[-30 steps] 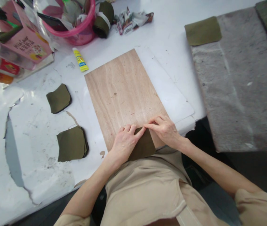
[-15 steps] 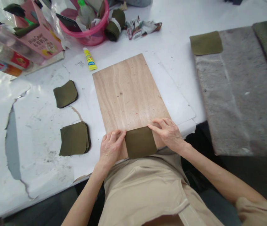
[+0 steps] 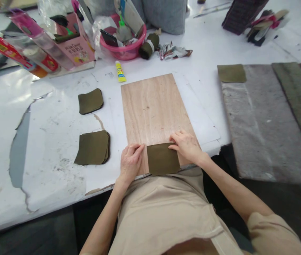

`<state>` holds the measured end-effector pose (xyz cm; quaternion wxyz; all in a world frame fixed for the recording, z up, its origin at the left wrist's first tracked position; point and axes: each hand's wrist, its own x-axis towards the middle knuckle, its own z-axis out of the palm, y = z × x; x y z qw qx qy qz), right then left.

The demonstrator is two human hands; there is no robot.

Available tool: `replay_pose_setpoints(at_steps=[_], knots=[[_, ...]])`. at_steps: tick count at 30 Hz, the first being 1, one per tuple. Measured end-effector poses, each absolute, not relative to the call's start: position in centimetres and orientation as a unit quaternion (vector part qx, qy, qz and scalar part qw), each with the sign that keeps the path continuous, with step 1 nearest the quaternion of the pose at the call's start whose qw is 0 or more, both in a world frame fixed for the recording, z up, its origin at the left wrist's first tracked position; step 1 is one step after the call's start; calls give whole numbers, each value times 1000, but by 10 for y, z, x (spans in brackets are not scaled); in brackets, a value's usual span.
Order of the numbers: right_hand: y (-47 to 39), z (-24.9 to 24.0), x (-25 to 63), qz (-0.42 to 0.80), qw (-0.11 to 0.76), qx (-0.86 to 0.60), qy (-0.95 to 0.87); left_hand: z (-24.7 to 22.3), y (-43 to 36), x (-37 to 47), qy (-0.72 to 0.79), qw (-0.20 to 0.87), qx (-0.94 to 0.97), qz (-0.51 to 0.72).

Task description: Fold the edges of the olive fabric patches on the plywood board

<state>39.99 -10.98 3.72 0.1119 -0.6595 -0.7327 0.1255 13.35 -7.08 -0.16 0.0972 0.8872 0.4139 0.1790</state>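
Fingers (image 3: 139, 148) of the left hand (image 3: 129, 163) are pressed together on the board (image 3: 150, 106), just beside the cloth patch (image 3: 163, 160). That is best kept flat, its far edge smoothed evenly. Dark olive and plain, it is laid at the board's near edge. By the right hand (image 3: 188, 147) its far right corner is touched; whether pinched cannot be told.

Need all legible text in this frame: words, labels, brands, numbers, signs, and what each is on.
Pink box: top line possibly "Milk C...", too blurred to confirm; the rest unreadable.
Yellow tube: label print, too small to read.
Red-and-orange container: lettering, too blurred.
White table covering: small dark print left of the tube, too small.
Olive-green piece and wooden board: no text visible.
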Motion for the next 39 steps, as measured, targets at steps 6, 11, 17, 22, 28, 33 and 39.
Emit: replay_pose_setpoints(at_steps=[6,11,17,22,28,33,39], knots=[[-96,41,405,242,97,-641,-722,-3,-69,133,405,102,884,209],[-99,44,400,322,155,-619,-699,18,-77,152,388,84,882,253],[-74,67,370,386,227,-588,-674,36,-68,159,367,94,898,223],[-46,96,333,436,260,-550,-663,43,-68,126,444,154,832,295],[0,123,291,487,215,-469,-705,62,-54,91,513,187,755,363],[39,106,242,475,218,-438,-731,62,-43,54,597,247,671,363],[85,64,167,443,240,-423,-753,45,-19,14,698,155,612,338]])
